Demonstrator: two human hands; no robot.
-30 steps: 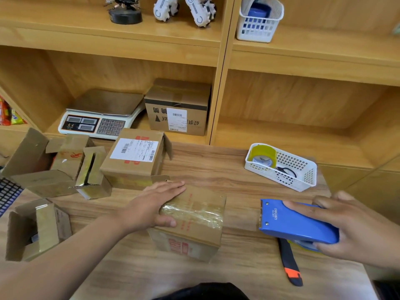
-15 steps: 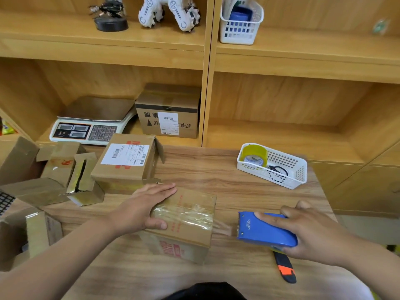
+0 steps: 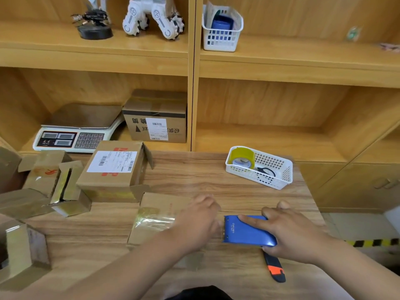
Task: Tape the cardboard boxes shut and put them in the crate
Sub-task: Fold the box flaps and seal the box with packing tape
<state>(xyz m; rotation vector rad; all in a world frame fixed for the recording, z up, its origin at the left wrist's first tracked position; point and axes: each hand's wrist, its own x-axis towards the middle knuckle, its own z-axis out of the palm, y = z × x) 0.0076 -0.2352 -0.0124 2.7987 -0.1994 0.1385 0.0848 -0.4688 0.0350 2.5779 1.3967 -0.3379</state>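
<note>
A small cardboard box point(image 3: 154, 215) with clear tape across its top lies on the wooden table point(image 3: 205, 169) in front of me. My left hand point(image 3: 198, 219) rests on the box's right end, its fingers bent down over the edge; motion blur hides the fingertips. My right hand point(image 3: 290, 232) grips a blue tape dispenser point(image 3: 246, 231), index finger stretched along its top. The dispenser's toothed end sits right beside my left fingers. No crate is in view.
A larger labelled box point(image 3: 114, 169) and several open boxes point(image 3: 65, 191) crowd the table's left side. An orange-and-black utility knife point(image 3: 275, 269) lies under my right hand. At the back right stands a white basket point(image 3: 283, 176) holding a tape roll and scissors. A scale point(image 3: 73, 137) sits on the shelf.
My left hand slid from the box's left side to its right end. My right hand brought the dispenser leftward, close up to the box.
</note>
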